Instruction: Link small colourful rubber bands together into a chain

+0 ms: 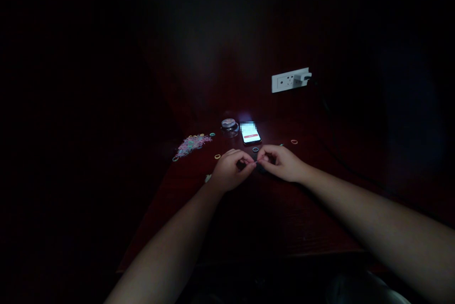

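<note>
Over the dark red table, both of my hands meet with fingertips nearly touching. My left hand (233,167) is closed in a pinch of thumb and forefinger. My right hand (280,162) pinches just beside it. Between the fingertips is a small thin hair tie (256,162), mostly hidden by the fingers. Just beyond the hands lies a greyish-blue hair tie (255,149). A yellow hair tie (217,156) is beside my left hand, and a pink one (294,141) is past my right. A pale small object (208,178) shows by my left wrist; its kind is unclear.
A pile of colourful hair ties (193,145) lies at the table's left edge. A clear lidded jar (229,127) stands next to a lit phone (250,132) at the back. On the wall, a white socket (284,81) holds a plug with a dark cable. The room is very dark.
</note>
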The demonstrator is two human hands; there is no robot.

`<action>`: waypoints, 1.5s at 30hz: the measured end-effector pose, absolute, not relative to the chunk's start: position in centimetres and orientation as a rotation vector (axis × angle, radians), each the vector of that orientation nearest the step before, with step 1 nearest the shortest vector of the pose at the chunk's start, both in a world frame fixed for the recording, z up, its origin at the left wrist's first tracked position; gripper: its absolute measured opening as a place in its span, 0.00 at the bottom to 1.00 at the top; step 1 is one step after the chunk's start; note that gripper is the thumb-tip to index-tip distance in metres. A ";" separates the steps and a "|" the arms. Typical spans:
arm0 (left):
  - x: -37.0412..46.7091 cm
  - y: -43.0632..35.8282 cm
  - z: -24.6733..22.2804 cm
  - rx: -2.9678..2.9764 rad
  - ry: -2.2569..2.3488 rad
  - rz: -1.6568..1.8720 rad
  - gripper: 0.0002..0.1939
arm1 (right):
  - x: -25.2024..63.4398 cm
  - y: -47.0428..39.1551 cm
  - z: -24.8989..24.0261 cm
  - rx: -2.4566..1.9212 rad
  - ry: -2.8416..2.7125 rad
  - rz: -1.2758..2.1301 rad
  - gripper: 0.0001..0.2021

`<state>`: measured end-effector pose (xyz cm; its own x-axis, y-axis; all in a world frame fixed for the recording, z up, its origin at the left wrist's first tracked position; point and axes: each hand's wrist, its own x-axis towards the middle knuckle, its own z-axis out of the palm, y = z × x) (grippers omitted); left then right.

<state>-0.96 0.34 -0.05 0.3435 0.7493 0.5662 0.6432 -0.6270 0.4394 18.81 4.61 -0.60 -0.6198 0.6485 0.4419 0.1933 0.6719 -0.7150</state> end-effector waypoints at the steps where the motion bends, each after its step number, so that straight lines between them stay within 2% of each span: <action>1: -1.0 0.3 0.0 2.457 1.285 1.152 0.04 | 18.8 4.6 -0.6 -0.644 -2.175 0.815 0.04; 31: -0.9 0.3 0.3 2.496 1.284 1.137 0.05 | 18.9 4.6 -0.6 -0.647 -2.196 0.854 0.05; 45: -0.9 0.2 0.2 2.488 1.297 1.139 0.05 | 18.9 4.6 -0.5 -0.675 -2.178 0.814 0.02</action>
<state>-0.88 0.21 0.20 0.3522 0.7442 0.5676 0.6592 -0.6278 0.4140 18.90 4.64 -0.50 -0.6152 0.6609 0.4298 0.2171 0.6661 -0.7135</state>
